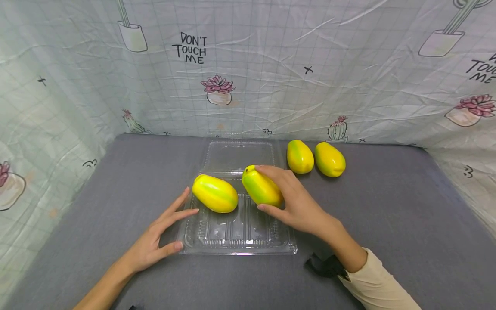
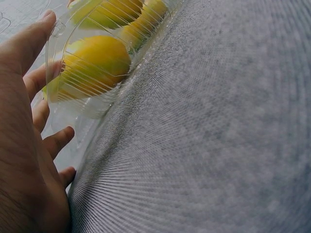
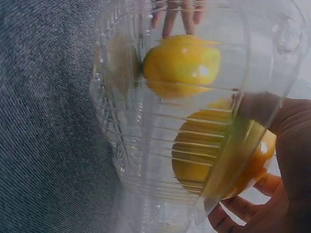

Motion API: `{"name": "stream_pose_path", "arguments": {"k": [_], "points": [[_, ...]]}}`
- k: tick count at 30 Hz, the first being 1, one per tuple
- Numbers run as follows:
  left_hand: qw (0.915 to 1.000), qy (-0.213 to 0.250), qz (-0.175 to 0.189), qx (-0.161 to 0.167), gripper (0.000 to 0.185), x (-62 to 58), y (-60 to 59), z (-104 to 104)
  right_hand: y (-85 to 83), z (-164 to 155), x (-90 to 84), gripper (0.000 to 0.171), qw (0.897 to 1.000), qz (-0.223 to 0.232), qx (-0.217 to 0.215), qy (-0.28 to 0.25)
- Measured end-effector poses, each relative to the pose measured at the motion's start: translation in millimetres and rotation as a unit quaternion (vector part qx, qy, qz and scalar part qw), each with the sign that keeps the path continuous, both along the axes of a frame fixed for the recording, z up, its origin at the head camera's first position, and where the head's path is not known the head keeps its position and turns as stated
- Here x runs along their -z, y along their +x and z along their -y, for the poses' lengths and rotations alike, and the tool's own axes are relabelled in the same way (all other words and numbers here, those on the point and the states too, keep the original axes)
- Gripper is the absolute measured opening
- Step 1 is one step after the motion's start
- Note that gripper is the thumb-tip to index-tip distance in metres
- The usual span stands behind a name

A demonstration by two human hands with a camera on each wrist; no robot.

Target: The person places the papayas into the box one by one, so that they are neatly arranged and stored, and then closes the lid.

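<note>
Four mangoes show in the head view: one lies in the left half of the clear tray (image 1: 236, 241), a second mango (image 1: 260, 186) is gripped by the right hand (image 1: 298, 202), and two spare mangoes (image 1: 315, 157) rest on the grey desk (image 1: 387, 224) just behind the tray's open lid (image 1: 240, 154).

The right hand's fingers are curled over the top of its fruit with the thumb beneath, holding it just above or on the tray's right half; whether it already touches the ribbed floor cannot be told. The left hand (image 1: 155, 241) lies flat with straight, relaxed fingers, its fingertips against the tray's left edge, holding nothing.

To do this step well, the fruit should probably go down lengthwise beside the first mango (image 1: 215, 193), parallel to it, so that neither rolls. The flat hand looks well placed to stop the light tray from sliding, and the grip should be loosened only once the fruit sits steady.

The held mango is smooth, glossy and oval, yellow with a broad green stripe along its side; through the tray wall in the right wrist view it appears as a warm yellow mass (image 3: 218, 160).
</note>
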State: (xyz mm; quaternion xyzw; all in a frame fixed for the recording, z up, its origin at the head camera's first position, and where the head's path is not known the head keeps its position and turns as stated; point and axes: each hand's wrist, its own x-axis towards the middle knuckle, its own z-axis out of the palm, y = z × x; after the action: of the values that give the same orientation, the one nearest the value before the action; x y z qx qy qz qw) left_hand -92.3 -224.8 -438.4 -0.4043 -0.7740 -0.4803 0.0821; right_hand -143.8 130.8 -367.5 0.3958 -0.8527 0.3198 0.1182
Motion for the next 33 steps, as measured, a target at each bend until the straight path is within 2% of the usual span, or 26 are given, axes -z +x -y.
{"name": "stream_pose_path", "arguments": {"k": [33], "points": [[1.0, -0.001, 0.002, -0.001, 0.059, 0.7, -0.7, -0.1, 1.7, 11.1, 14.1, 0.086, 0.998, -0.009, 0.022, 0.05]]}}
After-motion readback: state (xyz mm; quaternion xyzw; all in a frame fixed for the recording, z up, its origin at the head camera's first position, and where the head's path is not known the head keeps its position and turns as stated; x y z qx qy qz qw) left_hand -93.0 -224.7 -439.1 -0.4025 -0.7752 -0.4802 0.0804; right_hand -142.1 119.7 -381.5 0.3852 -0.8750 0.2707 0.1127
